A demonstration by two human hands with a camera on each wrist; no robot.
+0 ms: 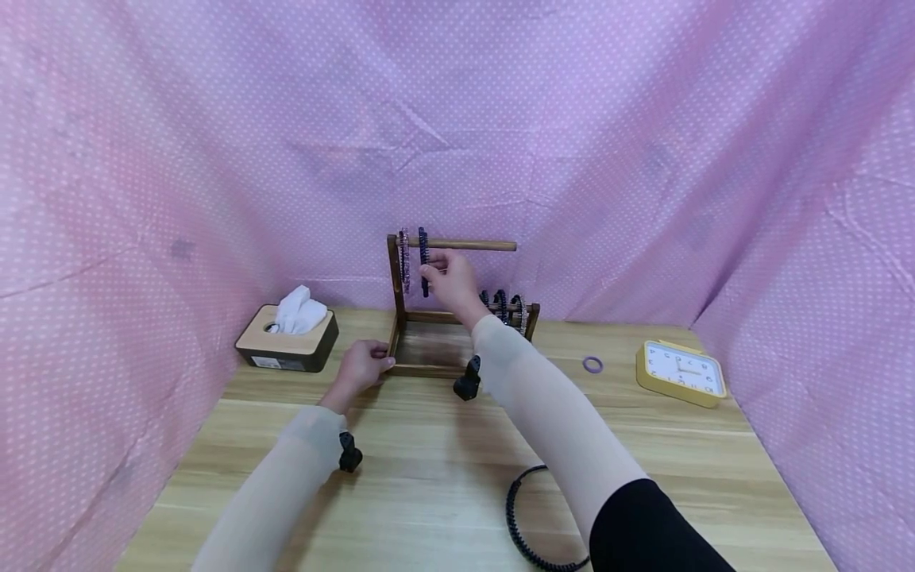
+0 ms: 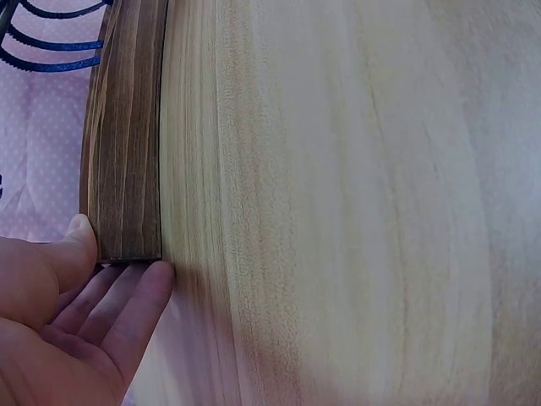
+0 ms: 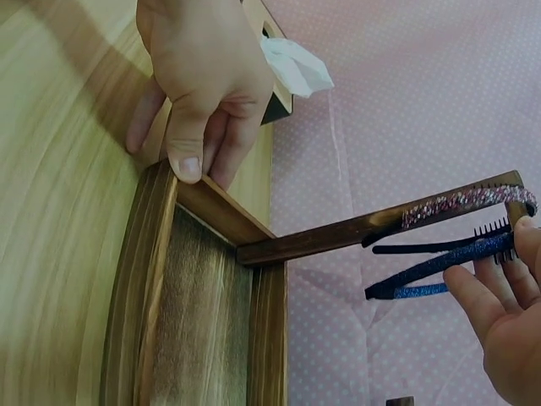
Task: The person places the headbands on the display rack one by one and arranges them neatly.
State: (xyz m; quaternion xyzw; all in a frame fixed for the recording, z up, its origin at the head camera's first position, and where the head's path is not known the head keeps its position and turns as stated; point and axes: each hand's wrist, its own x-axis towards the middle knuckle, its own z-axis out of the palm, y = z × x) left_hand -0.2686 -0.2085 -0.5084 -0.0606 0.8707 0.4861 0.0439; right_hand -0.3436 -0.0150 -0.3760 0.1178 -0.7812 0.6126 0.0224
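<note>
A brown wooden headband rack (image 1: 429, 371) stands on the table, with a tray base and an upper bar (image 1: 479, 245). My left hand (image 1: 363, 365) grips the front left corner of the base, its thumb (image 3: 188, 167) on the rim and its fingers against the outer side. At the upper bar, my right hand (image 1: 453, 278) pinches a dark blue headband (image 3: 423, 271). A sparkly pink headband (image 1: 405, 262) hangs beside it, nearer the post. In the right wrist view, a brighter blue band (image 3: 420, 290) shows under the dark one; whether it is separate I cannot tell.
Several headbands (image 1: 501, 304) hang on a lower bar at the rack's right. A black toothed headband (image 1: 511, 516) lies near the front, partly behind my right arm. A tissue box (image 1: 286, 342) stands left; a purple ring (image 1: 592, 365) and yellow clock (image 1: 679, 369) lie right.
</note>
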